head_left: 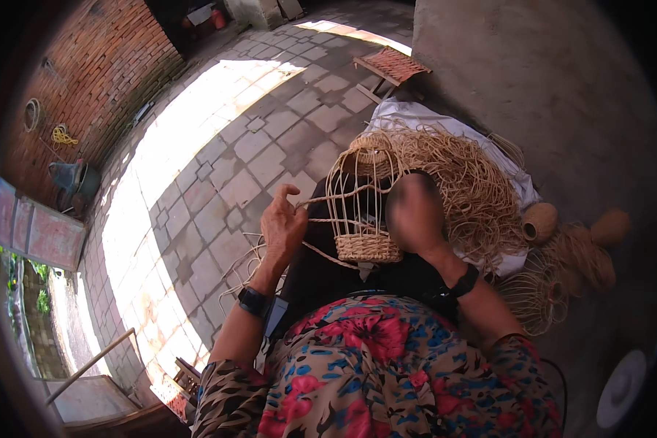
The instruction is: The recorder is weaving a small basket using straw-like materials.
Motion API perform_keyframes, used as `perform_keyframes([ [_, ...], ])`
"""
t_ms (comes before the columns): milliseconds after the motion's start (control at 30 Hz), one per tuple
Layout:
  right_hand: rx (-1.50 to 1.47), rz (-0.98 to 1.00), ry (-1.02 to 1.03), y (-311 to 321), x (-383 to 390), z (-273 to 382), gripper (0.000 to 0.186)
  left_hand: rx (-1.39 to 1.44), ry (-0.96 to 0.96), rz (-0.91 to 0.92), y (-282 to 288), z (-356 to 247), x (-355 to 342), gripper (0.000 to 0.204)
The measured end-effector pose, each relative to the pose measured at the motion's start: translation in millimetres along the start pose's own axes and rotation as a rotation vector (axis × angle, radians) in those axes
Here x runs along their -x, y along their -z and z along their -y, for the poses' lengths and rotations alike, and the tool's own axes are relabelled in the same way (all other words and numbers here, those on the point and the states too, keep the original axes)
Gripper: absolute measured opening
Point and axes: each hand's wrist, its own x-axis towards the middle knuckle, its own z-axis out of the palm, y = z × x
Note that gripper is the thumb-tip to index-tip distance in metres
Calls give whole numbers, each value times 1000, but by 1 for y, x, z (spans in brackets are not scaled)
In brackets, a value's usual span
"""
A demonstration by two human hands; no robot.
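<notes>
A half-woven lantern-shaped basket point(369, 248) rests on my lap, with bare upright ribs between its two woven bands. Left of it, my left hand point(283, 226) is closed on a twisted straw cord point(321, 199), its index finger raised and bent. That cord runs across to the ribs, and another strand passes lower down. My right hand point(418, 215) is against the basket's right side; its fingers are blurred, so their grip is unclear.
A big heap of straw cord point(460, 190) lies on a white sheet point(401, 113) to the right. Small woven baskets point(539, 223) and an unfinished rib frame point(536, 296) sit beyond. A low stool point(394, 66) stands by the wall ahead. Paving stones point(255, 157) stretch leftward.
</notes>
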Motion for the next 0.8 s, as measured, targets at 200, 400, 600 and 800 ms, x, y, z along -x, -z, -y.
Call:
perform_keyframes([
  [200, -89, 29, 18, -4, 0, -2, 38, 440, 636, 78, 23, 143, 16, 49],
  [400, -145, 20, 47, -4, -3, -5, 36, 169, 210, 273, 59, 157, 17, 66],
  [600, -151, 29, 35, -3, 0, -5, 35, 35, -376, 156, 14, -16, -3, 17],
  [800, -185, 44, -2, -1, 4, -10, 36, -143, -471, 26, -9, -25, 1, 9],
])
